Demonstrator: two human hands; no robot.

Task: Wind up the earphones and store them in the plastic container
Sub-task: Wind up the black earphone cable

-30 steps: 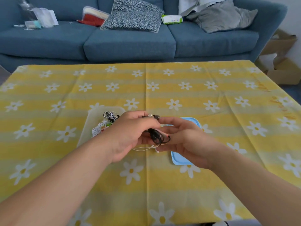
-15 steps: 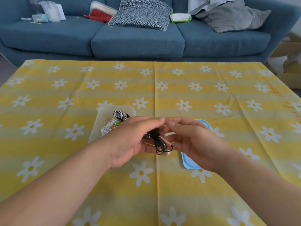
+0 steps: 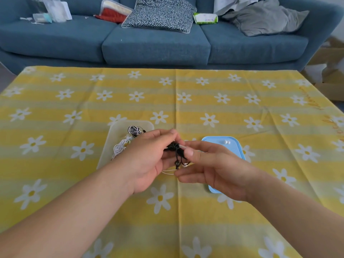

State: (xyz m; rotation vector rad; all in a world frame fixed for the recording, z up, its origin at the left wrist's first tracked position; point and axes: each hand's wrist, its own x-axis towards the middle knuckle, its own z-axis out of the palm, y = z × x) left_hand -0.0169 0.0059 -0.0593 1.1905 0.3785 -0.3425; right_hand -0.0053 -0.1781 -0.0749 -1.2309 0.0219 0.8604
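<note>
Earphones [image 3: 176,152], black: mostly bundled, pinched between fingers [image 3: 165,135] of left hand [image 3: 147,161] and right hand [image 3: 216,164], loose end dangling below. Not yet stored. Plastic container [image 3: 116,133] left of the fingers, holding two wound sets [image 3: 133,130]; lid [image 3: 232,146] right, off.

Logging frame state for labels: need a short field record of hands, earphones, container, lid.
left hand: pinches black earphones
right hand: pinches the same bundle
black earphones: bunched, loops hanging between the hands
plastic container: open, behind left hand, holds black-and-white coil and white coil
blue lid: flat on tablecloth, partly hidden by right hand
</note>
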